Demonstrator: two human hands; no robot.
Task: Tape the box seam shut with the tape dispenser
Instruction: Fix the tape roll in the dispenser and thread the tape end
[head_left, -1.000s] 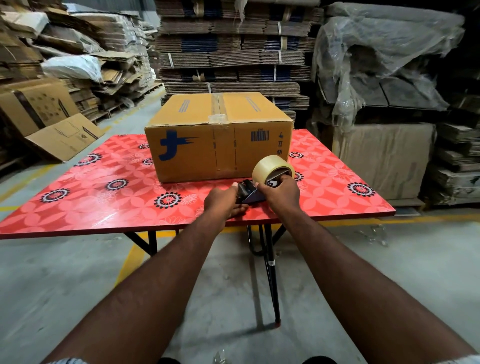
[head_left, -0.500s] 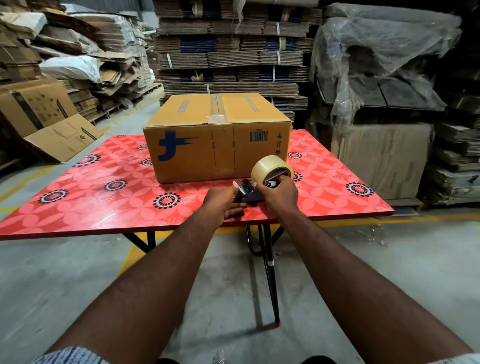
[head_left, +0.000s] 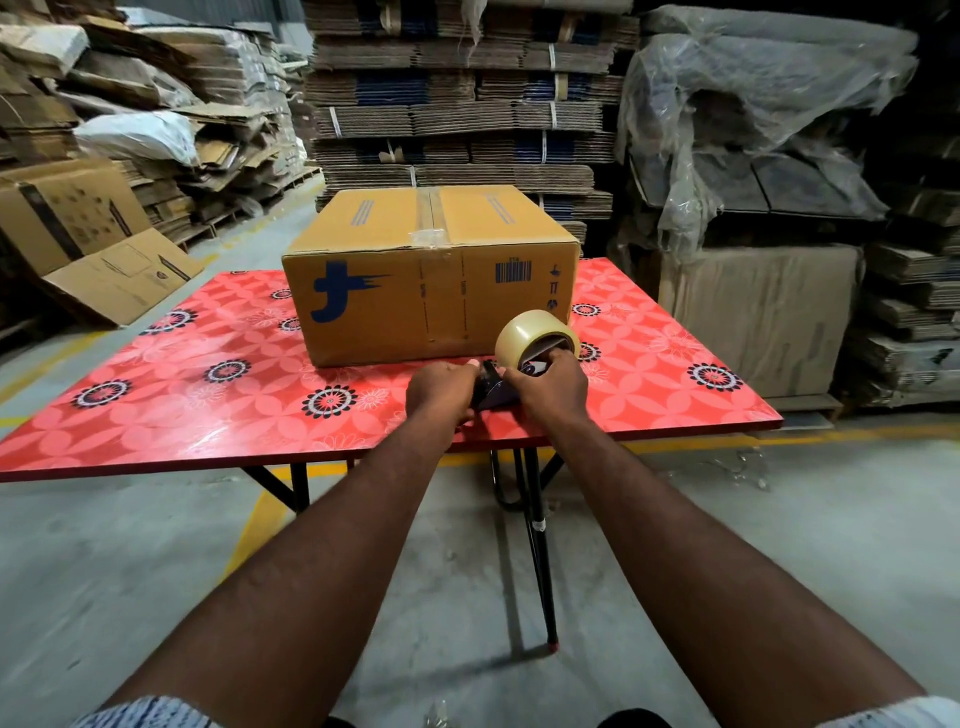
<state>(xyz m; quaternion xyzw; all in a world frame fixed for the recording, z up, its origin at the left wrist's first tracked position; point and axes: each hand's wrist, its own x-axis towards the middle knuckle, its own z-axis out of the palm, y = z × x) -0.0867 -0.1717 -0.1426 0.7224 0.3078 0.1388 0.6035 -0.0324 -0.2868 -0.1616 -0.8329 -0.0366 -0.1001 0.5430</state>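
Fingers (head_left: 562, 359) curled on tape dispenser (head_left: 494, 391) | roll (head_left: 522, 332) yellowish, translucent | box (head_left: 395, 312) brown

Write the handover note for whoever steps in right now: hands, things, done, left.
Left hand: grips the tape dispenser at its front end.
Right hand: grips it beside the tape roll.
Tape dispenser: at the table's near edge, in front of the box, not touching it.
Done: the top seam looks taped over already.
Left: likely taping down the front face; dispenser not yet on the box.
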